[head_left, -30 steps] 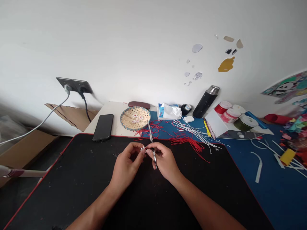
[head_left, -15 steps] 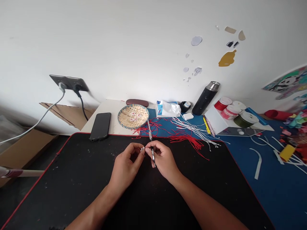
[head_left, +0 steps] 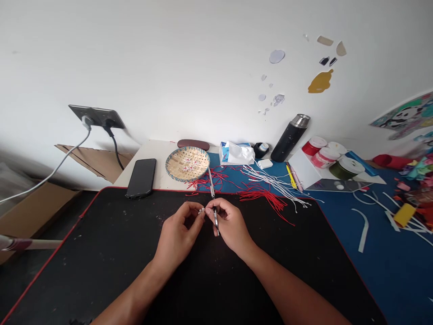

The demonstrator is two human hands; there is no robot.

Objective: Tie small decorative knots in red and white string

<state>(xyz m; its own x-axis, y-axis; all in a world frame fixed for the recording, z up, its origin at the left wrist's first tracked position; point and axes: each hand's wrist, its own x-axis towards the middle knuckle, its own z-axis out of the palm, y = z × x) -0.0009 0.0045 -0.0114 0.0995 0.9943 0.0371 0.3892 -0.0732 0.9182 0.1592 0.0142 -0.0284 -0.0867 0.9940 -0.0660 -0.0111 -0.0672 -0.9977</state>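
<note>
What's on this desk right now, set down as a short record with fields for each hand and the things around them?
Left hand: pinching a small white piece
Right hand: holding a slim metal tool, fingertips close to the white piece
Surface under hands: black mat, red edge
Beyond hands: woven basket with small red and white bits
Left of basket: phone
Right of basket: red cords, white cords
</note>
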